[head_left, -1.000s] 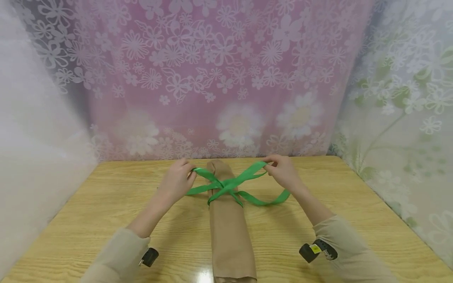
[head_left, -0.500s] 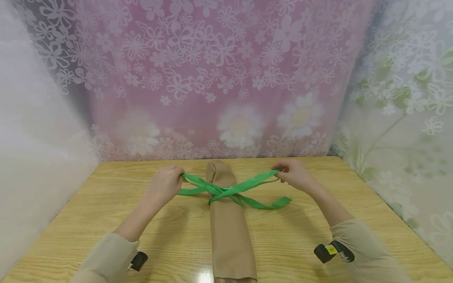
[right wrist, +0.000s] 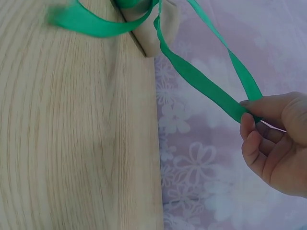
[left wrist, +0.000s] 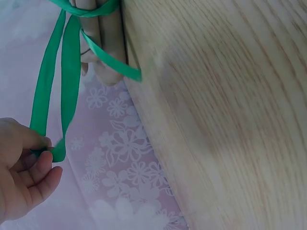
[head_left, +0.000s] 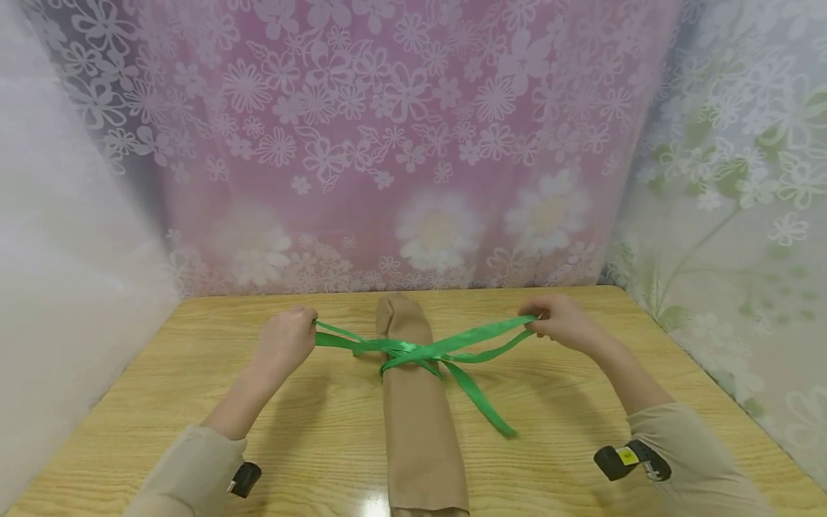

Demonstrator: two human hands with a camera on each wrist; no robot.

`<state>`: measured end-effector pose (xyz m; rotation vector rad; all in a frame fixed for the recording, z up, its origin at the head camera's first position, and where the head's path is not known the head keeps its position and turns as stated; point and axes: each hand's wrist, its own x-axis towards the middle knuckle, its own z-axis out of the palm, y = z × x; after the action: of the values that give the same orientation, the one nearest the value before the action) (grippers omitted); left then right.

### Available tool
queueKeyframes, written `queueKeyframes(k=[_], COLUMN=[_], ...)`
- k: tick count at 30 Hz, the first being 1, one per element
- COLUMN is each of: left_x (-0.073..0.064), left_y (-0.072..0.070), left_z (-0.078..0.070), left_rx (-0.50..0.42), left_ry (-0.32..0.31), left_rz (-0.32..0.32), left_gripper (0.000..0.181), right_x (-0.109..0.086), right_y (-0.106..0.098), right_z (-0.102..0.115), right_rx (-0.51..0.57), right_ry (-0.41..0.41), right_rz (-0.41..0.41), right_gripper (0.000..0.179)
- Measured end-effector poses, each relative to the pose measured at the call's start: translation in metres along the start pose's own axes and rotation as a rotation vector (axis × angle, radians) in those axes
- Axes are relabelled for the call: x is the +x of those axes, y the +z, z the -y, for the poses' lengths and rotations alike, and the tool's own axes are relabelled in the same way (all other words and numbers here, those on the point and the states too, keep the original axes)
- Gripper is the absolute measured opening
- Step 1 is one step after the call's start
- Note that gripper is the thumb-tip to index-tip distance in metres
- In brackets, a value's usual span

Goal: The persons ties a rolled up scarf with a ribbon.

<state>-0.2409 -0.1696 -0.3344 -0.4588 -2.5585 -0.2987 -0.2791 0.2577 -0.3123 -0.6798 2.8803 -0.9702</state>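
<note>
A green ribbon [head_left: 420, 353] is tied round a long brown rolled bundle [head_left: 423, 431], which lies lengthwise on the table. My left hand [head_left: 287, 341] pinches one loop of the ribbon out to the left; in the left wrist view the loop's bend [left wrist: 58, 154] sits between thumb and fingers. Out to the right, my right hand [head_left: 565, 324] pinches the other loop between thumb and fingertips, and both strands of that loop [right wrist: 206, 86] show in the right wrist view. A loose ribbon tail [head_left: 481, 402] hangs toward the front right of the bundle. A shorter tail [left wrist: 115, 64] pokes out on the left side.
The wooden table [head_left: 530, 459] runs back to a pink flowered curtain [head_left: 413, 143]. Pale sheets [head_left: 743, 215] hang along both sides. A black wrist camera [head_left: 617, 463] is strapped on the right sleeve, another [head_left: 245, 480] on the left.
Both hands have moved apart, left hand leftward and right hand rightward, pulling the loops longer and flatter. The crossing has drawn tighter. The right tail has swung forward toward the front.
</note>
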Motion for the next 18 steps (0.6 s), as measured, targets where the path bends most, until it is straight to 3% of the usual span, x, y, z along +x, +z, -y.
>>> queueKeyframes(k=[6, 11, 18], left_x=[-0.002, -0.003, -0.003], left_y=[0.0, -0.002, -0.006], left_z=[0.007, 0.013, 0.021], left_rx=[0.043, 0.036, 0.016], left_ry=[-0.049, -0.114, -0.153], left_rz=[0.008, 0.013, 0.021], left_gripper=[0.015, 0.013, 0.013], right_x=[-0.005, -0.01, -0.014], right_y=[-0.007, -0.011, -0.016], right_z=[-0.007, -0.012, -0.017], right_rx=[-0.029, -0.062, -0.11], right_ry=[0.017, 0.029, 0.024], right_rz=[0.0, -0.007, -0.045], right_gripper=[0.03, 0.032, 0.029])
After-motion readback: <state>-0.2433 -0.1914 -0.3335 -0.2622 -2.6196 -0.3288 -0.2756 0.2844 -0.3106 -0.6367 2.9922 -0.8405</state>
